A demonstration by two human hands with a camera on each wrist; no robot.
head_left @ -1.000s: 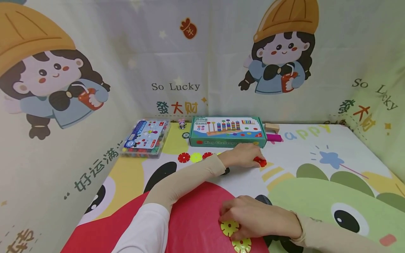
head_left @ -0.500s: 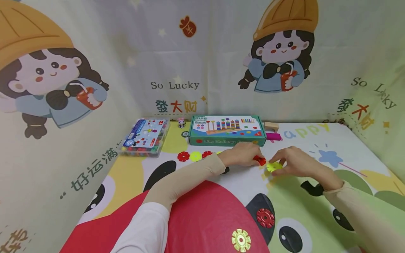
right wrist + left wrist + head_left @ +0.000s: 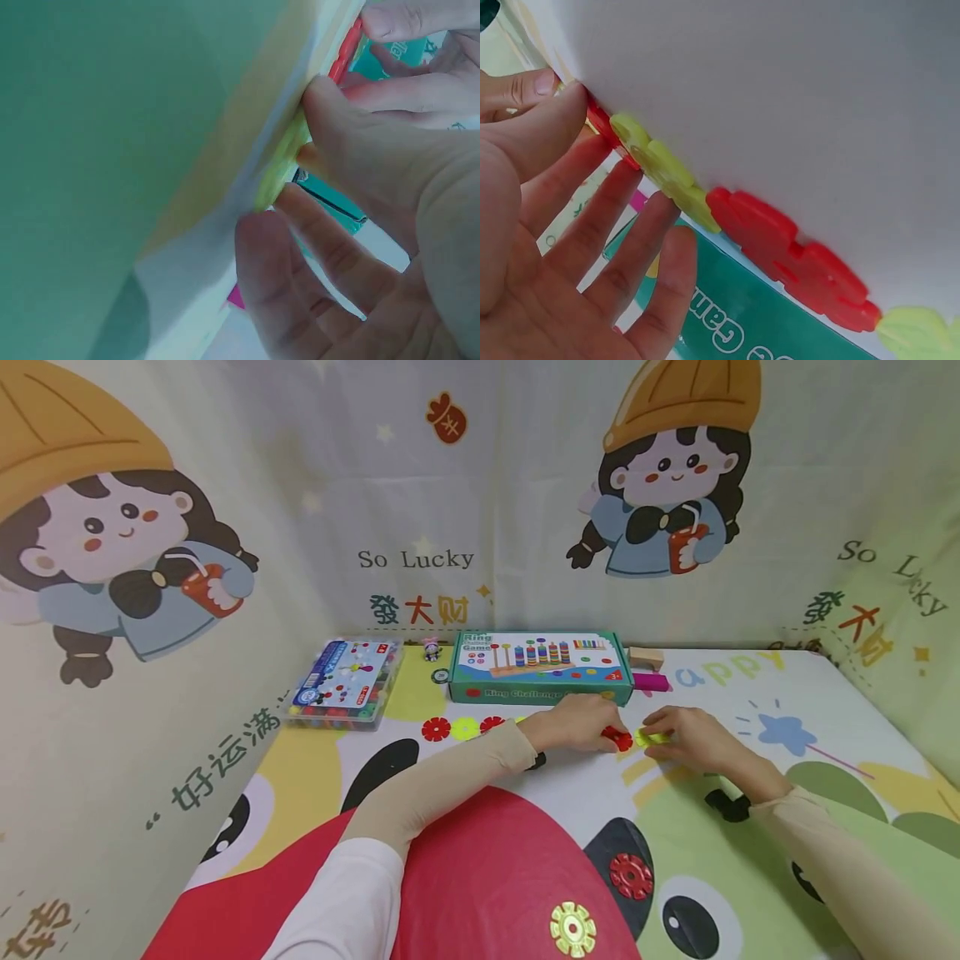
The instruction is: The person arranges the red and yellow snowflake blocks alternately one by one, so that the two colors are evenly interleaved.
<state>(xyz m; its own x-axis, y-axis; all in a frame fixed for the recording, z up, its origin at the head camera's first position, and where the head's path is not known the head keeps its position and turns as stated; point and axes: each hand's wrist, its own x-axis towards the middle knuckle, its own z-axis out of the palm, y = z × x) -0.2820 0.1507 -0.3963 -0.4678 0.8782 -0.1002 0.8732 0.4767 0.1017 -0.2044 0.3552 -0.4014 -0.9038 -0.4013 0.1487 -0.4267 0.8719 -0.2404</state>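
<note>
A row of flat notched plastic snowflake discs lies on the tabletop, among them a red disc (image 3: pixel 436 729), a yellow disc (image 3: pixel 465 728) and another red disc (image 3: pixel 791 259). At the row's right end my left hand (image 3: pixel 581 724) pinches a red snowflake disc (image 3: pixel 619 740) between thumb and fingers, its other fingers spread in the left wrist view. Just right of it, my right hand (image 3: pixel 693 739) pinches a yellow snowflake disc (image 3: pixel 649 738) flat at the table. Part of the row is hidden behind my left forearm.
Nearer me lie a loose red disc (image 3: pixel 631 876) and a gold-yellow disc (image 3: pixel 573 929). Behind the row stand a green ring game box (image 3: pixel 538 693), a clear case of coloured parts (image 3: pixel 345 685), a small figurine (image 3: pixel 431 649), a wooden block (image 3: pixel 646 658) and a magenta piece (image 3: pixel 649 682).
My right hand has picked up a yellow disc near the front and carried it forward to the right of the red one. My left hand stays in place on the red disc.
</note>
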